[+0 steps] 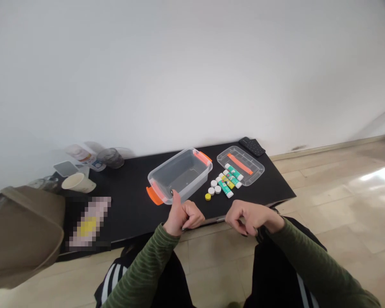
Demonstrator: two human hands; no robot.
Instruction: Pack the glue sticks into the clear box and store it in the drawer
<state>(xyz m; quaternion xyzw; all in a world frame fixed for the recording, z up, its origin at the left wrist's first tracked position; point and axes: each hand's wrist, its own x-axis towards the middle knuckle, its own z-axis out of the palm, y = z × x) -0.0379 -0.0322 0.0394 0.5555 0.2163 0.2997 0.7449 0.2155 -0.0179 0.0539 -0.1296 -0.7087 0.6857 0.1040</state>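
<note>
My left hand [185, 213] is held over the table's front edge, its fingers curled and its thumb raised, just in front of a clear plastic box [192, 192] with orange latches. I see nothing in its grasp. To the right, my right hand [248, 216] hangs by the same edge with its fingers bent into a loose fist, also with nothing visible in it. Between the box and the clear lid [258, 170] with its orange handle lie several green and yellow glue sticks [225, 187], partly over the lid. Beside them sit white round caps [211, 191] and a yellow cap [208, 196].
On the black table [131, 214], a paper cup [78, 183], a white bottle [83, 156] and a glass jar [111, 158] are at the left. A brown fabric item [22, 235] covers the near left corner. Black dotted objects [253, 146] lie at the back right, by the wall.
</note>
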